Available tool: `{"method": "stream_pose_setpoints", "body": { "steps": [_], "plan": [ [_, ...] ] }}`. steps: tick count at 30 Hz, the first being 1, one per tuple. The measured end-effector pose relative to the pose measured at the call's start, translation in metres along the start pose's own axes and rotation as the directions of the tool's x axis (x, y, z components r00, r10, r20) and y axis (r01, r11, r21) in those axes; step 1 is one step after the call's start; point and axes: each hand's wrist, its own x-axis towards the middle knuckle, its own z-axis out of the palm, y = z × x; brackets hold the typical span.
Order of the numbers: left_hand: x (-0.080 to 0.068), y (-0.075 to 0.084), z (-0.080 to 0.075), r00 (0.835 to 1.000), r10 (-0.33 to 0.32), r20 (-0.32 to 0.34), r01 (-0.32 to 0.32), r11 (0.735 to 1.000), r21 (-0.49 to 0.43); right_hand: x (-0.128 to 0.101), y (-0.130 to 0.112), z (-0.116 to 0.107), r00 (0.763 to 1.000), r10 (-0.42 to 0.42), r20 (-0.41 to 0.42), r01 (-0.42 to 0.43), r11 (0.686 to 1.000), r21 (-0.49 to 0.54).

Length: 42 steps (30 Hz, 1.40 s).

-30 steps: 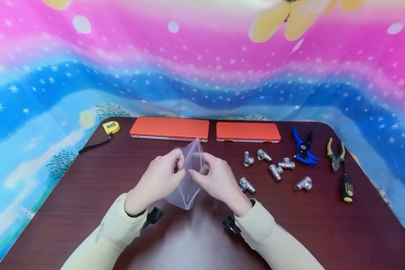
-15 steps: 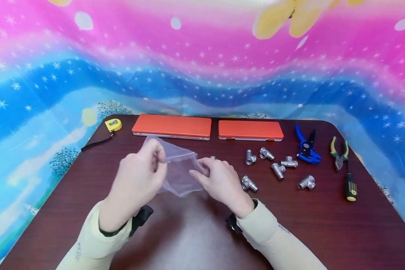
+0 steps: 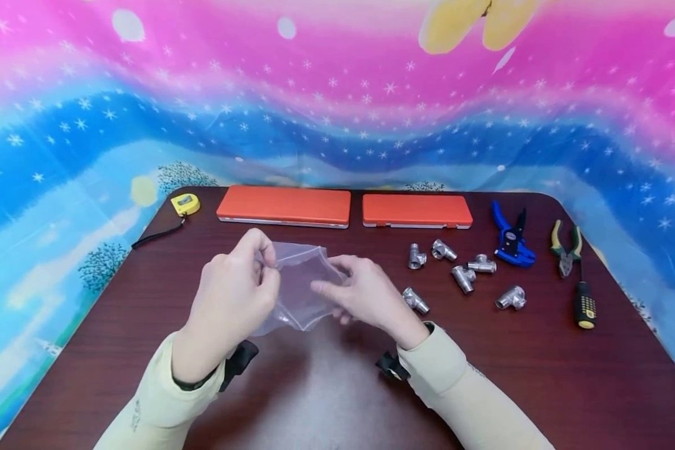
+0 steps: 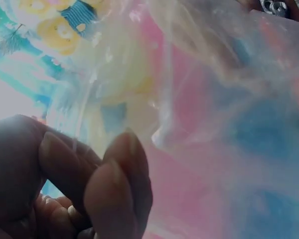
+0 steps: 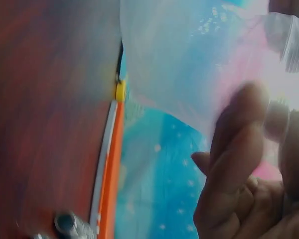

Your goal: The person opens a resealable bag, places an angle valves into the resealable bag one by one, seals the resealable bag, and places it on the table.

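Observation:
A clear plastic bag (image 3: 306,284) hangs over the middle of the table between both hands, its mouth spread a little apart. My left hand (image 3: 227,294) pinches its left edge between thumb and curled fingers; in the left wrist view those fingertips (image 4: 112,189) press together at the film. At the right edge, my right hand (image 3: 368,294) grips the bag with the thumb across the near side and the fingers behind. Through the film (image 5: 189,55), the right wrist view shows the patterned backdrop. Several metal tee fittings (image 3: 463,279) lie to the right of the right hand.
Two orange cases (image 3: 284,205) lie along the back edge. A yellow tape measure (image 3: 185,204) sits at the back left. On the right are blue-handled cutters (image 3: 512,237), pliers (image 3: 565,250) and a screwdriver (image 3: 585,306). A patterned cloth (image 3: 337,94) hangs behind the table.
My left hand has moved left, pulling the bag out wider from its narrow, folded shape. The right hand has shifted its fingers along the bag's right edge.

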Motion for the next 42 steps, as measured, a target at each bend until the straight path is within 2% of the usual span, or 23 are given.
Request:
{"method": "stream_pose_setpoints", "body": {
  "steps": [2,5,8,10,13,15,17,19,22,26,28,31,34,35,38,40,42],
  "plan": [
    [0.001,-0.001,-0.003,1.000,-0.010,-0.017,0.010,1.000,0.000,-0.001,0.000,0.001,0.991,0.044,0.123,-0.048,0.998,0.027],
    [0.002,-0.003,-0.008,0.999,-0.037,-0.010,0.037,0.999,-0.007,-0.002,-0.001,0.001,0.979,0.052,0.195,-0.036,0.996,-0.087],
    [0.001,-0.004,-0.012,0.997,-0.053,0.049,0.054,0.998,-0.027,-0.002,0.001,0.001,0.988,0.034,0.152,-0.010,0.988,-0.157],
    [0.001,-0.004,-0.013,0.994,-0.055,0.096,0.057,0.998,-0.023,-0.001,0.002,0.000,0.997,0.020,0.077,-0.006,0.984,-0.176],
    [0.000,-0.005,-0.016,0.987,-0.077,0.138,0.079,0.997,-0.014,0.001,0.004,-0.003,0.999,0.000,-0.039,-0.006,0.987,-0.163],
    [0.001,-0.005,-0.018,0.983,-0.104,0.153,0.107,0.994,-0.015,0.002,0.004,-0.005,0.997,-0.004,-0.082,-0.008,0.990,-0.143],
    [0.001,-0.005,-0.020,0.978,-0.130,0.164,0.137,0.990,-0.031,0.002,0.004,-0.007,0.997,0.009,-0.080,-0.016,0.995,-0.094],
    [0.002,-0.005,-0.020,0.970,-0.156,0.188,0.168,0.984,-0.054,0.002,0.004,-0.008,0.999,0.028,-0.034,-0.028,0.999,-0.028],
    [0.006,-0.007,-0.020,0.949,-0.206,0.240,0.230,0.970,-0.076,0.002,0.003,-0.010,0.997,0.055,0.056,-0.056,0.998,0.023],
    [0.014,-0.015,-0.019,0.892,-0.296,0.343,0.345,0.934,-0.091,0.001,0.002,-0.012,0.984,0.071,0.160,-0.068,0.997,-0.029],
    [0.018,-0.019,-0.019,0.867,-0.305,0.393,0.369,0.925,-0.096,0.001,0.002,-0.013,0.978,0.080,0.191,-0.070,0.996,-0.059],
    [0.021,-0.033,-0.020,0.853,-0.215,0.476,0.306,0.944,-0.121,0.003,0.002,-0.014,0.978,0.084,0.190,-0.072,0.995,-0.071],
    [0.022,-0.057,-0.019,0.846,-0.018,0.533,0.133,0.975,-0.178,0.006,0.004,-0.016,0.984,0.085,0.156,-0.079,0.996,-0.046],
    [0.022,-0.066,-0.014,0.835,0.053,0.547,0.073,0.976,-0.206,0.006,0.004,-0.017,0.986,0.085,0.146,-0.080,0.996,-0.036],
    [0.016,-0.087,0.010,0.790,0.188,0.583,-0.017,0.958,-0.286,0.007,0.005,-0.020,0.985,0.092,0.145,-0.090,0.996,-0.022],
    [0.010,-0.096,0.030,0.763,0.222,0.607,0.012,0.934,-0.356,0.006,0.005,-0.021,0.983,0.095,0.159,-0.092,0.996,-0.021],
    [0.003,-0.103,0.049,0.749,0.254,0.612,0.042,0.903,-0.427,0.006,0.005,-0.022,0.979,0.097,0.181,-0.095,0.995,-0.020]
  ]
}}
